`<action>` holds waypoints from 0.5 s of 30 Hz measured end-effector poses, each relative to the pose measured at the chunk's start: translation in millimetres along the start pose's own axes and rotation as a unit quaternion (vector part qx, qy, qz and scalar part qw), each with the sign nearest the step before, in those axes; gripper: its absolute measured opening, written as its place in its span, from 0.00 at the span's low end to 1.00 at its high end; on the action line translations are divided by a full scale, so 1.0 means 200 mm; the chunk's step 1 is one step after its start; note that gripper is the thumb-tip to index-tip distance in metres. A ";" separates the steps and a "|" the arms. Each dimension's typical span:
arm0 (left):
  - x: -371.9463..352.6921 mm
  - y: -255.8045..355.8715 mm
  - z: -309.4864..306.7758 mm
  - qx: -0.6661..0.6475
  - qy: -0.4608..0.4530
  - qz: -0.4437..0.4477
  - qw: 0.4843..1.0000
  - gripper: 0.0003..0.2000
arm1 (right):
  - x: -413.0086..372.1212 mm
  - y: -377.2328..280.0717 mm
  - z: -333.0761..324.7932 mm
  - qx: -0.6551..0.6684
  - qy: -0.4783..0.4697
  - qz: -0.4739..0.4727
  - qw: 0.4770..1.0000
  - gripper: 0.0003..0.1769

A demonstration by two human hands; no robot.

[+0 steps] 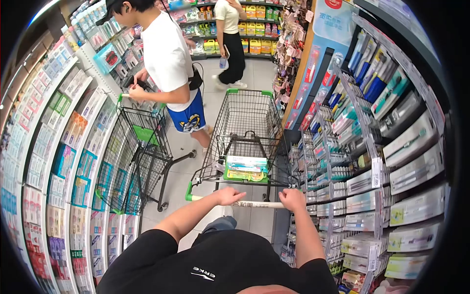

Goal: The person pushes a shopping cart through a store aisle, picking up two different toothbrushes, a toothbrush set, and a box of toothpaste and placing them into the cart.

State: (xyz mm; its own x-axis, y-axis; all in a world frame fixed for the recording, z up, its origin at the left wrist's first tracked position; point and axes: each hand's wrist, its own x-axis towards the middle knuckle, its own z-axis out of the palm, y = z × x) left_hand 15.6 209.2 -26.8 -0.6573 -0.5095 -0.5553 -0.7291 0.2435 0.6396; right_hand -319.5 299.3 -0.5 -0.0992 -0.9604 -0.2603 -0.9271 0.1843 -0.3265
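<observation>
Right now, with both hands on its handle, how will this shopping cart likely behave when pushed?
The cart probably rolls easily: holding only flat packages, it seems light. Its wire frame looks stiff. With left hand and right hand apart on the handle, it should steer straight.

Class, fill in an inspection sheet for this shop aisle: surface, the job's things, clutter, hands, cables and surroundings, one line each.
Surface: pale tiled floor running between the shelves.
Job's things: wire cart with green trim; stacked packs lie in its basket at the handle end.
Clutter: second cart stands to the left, apart from the first, held by a person in a white shirt.
Hands: left hand and right hand are both closed over the handle, side by side.
Cables: nothing seen.
Surroundings: packed left shelves; right shelves hold toothbrushes; another person stands further down the aisle.
</observation>
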 end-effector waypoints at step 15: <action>-0.26 0.13 0.30 0.244 0.337 -0.020 0.909 0.38 | -0.32 0.01 0.08 0.007 0.043 -0.010 0.999 0.22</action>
State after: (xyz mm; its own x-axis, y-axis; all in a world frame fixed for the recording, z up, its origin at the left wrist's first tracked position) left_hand 19.1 291.9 -12.1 -0.4823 -0.8758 -0.0160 -0.8557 0.4672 0.2223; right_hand -309.2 364.7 0.9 -0.1126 -0.9781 -0.1753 -0.9243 0.1679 -0.3428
